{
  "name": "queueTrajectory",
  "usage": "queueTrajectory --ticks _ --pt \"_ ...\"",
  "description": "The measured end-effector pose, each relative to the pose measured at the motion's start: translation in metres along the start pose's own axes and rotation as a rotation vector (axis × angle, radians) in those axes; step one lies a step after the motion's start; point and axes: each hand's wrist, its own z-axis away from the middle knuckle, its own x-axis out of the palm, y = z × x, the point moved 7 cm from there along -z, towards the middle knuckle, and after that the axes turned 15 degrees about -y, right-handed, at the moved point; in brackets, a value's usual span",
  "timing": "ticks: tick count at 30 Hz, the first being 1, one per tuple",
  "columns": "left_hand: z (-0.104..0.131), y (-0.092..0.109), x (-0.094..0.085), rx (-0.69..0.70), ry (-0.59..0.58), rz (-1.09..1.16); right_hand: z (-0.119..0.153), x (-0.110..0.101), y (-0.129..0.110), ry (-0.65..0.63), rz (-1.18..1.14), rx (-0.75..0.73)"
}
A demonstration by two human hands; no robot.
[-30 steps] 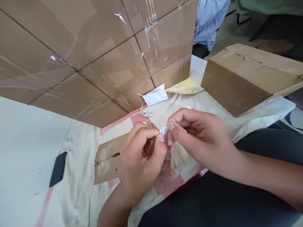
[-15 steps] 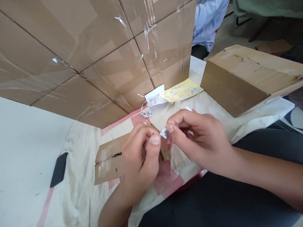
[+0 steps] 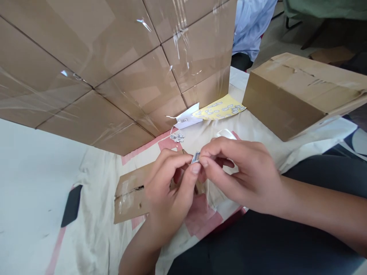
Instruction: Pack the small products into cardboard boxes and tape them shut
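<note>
A small white piece with a dark bluish outline (image 3: 195,157), like a paper cut-out or sticker, is pinched between both my hands. My left hand (image 3: 172,183) grips its left and lower edge with thumb and forefinger. From the other side, my right hand (image 3: 237,168) pinches it, the fingertips of both hands nearly touching. Behind them lies a small heap of crumpled paper scraps (image 3: 177,137). Farther back are a white paper sheet (image 3: 187,117) and a yellow sheet (image 3: 220,108) bearing several small outlined pieces. A white glossy piece (image 3: 226,133) lies just beyond my right hand.
Taped cardboard boxes (image 3: 120,76) form a wall at the back left. Another carton (image 3: 286,99) stands at the right. Flat cardboard (image 3: 132,191) lies under my left hand on the cloth (image 3: 94,214), near a dark flat object (image 3: 71,205). A person in a light blue shirt (image 3: 252,26) sits behind.
My left thumb and forefinger have closed on the small piece, which has tilted upward between both hands. My right hand has shifted slightly left, and more of the white glossy piece shows.
</note>
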Motion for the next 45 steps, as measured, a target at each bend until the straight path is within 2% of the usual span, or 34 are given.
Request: queueTrajectory --ticks 8,18,30,37,41,45 --pt "0.001 0.003 -0.001 0.037 0.034 -0.019 0.002 0.005 0.009 0.0 -0.269 0.114" --pt "0.0 0.004 -0.002 0.043 0.056 -0.049 0.001 0.005 0.018 0.039 -0.455 0.169" --pt "0.001 0.001 0.0 0.018 0.061 -0.048 -0.004 -0.003 0.022 0.074 -0.484 0.208" --pt "0.001 -0.002 -0.001 -0.013 0.059 -0.058 -0.009 -0.024 0.027 0.167 -0.416 0.182" --pt "0.0 -0.004 0.001 -0.01 0.045 -0.048 -0.016 -0.03 0.042 0.185 -0.39 0.173" --pt "-0.002 -0.009 0.007 -0.042 0.003 0.007 -0.024 -0.038 0.076 0.257 -0.357 0.152"
